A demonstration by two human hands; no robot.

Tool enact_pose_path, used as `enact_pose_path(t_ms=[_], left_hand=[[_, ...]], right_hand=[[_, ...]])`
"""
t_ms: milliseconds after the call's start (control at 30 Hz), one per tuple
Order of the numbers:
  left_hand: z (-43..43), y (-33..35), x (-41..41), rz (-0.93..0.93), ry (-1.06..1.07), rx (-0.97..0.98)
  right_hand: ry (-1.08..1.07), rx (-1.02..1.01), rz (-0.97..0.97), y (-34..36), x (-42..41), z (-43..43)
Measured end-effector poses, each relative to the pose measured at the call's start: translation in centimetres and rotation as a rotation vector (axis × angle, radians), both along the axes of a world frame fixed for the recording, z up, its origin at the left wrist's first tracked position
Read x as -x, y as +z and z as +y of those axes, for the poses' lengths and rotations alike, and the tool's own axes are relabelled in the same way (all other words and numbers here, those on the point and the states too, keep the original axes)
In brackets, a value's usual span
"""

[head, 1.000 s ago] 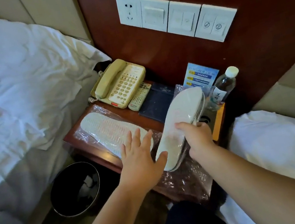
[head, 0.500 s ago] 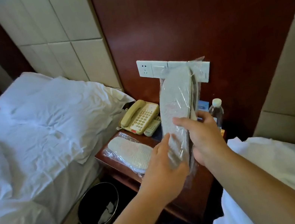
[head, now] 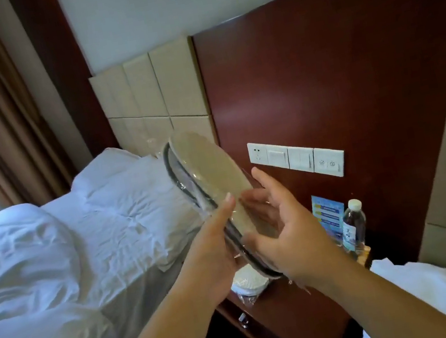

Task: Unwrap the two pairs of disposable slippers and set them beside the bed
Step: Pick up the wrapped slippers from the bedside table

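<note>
Both gripping one package: left hand [head: 216, 256] clamped on the near edge of the flat pair of pale slippers sealed in clear crinkled plastic [head: 212, 182], thumb laid along the sole; right hand [head: 284, 235] cupped under and behind it, fingers [head: 263, 182] spread against the film. Lifted well clear of the dark red-brown wooden nightstand [head: 285, 307] since a second ago, raised to chest height and turned sole-up, toe end tilted away toward the padded beige headboard [head: 154, 91]. Means pickup done and hands placed at the heel end of the wrapper, probably to hunt for a seam or tear point; film looks unbroken, so unwrapping not yet begun. Below the hands, partly hidden by the wrists: second plastic-wrapped white slipper pair [head: 249, 283], left flat on the nightstand. To the right of the right hand: clear plastic water bottle with white cap [head: 355, 223]. Nothing yet set on the floor beside the white-sheeted bed [head: 64, 241].
</note>
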State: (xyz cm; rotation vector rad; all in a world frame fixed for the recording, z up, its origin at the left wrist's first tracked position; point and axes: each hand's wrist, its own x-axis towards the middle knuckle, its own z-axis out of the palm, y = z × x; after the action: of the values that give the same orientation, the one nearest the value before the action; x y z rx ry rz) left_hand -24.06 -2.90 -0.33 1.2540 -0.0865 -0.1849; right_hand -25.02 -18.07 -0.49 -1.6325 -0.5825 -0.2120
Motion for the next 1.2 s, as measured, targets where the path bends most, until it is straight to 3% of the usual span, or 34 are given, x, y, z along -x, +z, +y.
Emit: enact_pose_path(t_ms=[100,233,300,433,500,633,733,833,933,1067,1200], left_hand=[[-0.2,-0.5,-0.1,0.121,0.196,0.049],[0.5,0.1,0.4,0.16,0.266,0.197],[0.7,0.2,0.5,0.158,0.28,0.208],[0.9,0.1,0.8,0.116,0.271,0.176],[1.1,0.1,1.0,0.092,0.267,0.189],[1.4,-0.3,1.1,0.129,0.376,0.186],[2.3,-0.5,1.1,0.103,0.42,0.324],[3.1,-0.6,1.4,0.071,0.38,0.419],[4.0,-1.0,1.3,0.077,0.36,0.538],[4.9,-1.2,1.2,0.107,0.307,0.615],[5.2,-0.9,1.7,0.168,0.239,0.651]], right_hand=[[-0.048,0.109,-0.09,-0.5,1.2,0.4],[-0.428,0.122,-0.206,0.2,0.7,-0.6],[-0.493,0.17,-0.079,0.7,0.1,-1.4],[-0.044,0.003,0.471,1.7,-0.9,-2.0],[0.028,-0.016,0.461,1.8,-1.1,-1.7],[-0.048,-0.093,0.378,2.1,-1.1,-0.2],[-0.043,-0.108,0.364,2.1,-0.3,0.8],[0.091,-0.178,0.362,2.3,0.5,1.5],[0.224,-0.282,0.478,3.0,0.7,1.3],[0.294,-0.152,0.581,3.7,0.5,0.8],[0.392,-0.067,0.564,3.9,0.8,0.6]])
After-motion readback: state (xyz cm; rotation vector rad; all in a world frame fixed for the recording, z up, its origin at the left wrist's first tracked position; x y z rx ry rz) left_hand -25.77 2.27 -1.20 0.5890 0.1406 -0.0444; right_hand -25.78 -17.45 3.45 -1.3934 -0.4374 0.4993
